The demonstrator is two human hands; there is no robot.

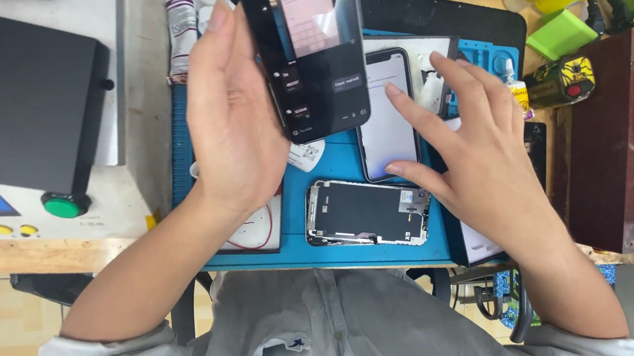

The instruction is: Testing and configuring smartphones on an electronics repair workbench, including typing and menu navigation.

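My left hand (234, 109) holds a black phone (315, 52) raised above the bench, its lit screen facing me; the palm lies along the phone's left edge. A second phone (387, 113) with a bright white screen lies flat on the blue work mat (352, 251). My right hand (470, 137) hovers over it with fingers spread, the thumb tip at the screen's lower edge and the index finger over its upper part. A detached dark display panel (368, 211) lies on the mat in front of both hands.
A grey machine with a black lid (21, 94) and a green button (62, 207) stands at the left. Glue tubes (181, 24) sit at the mat's far left corner. A small dropper bottle (513, 82), a green box (563, 34) and a dark red block (612, 142) are at the right.
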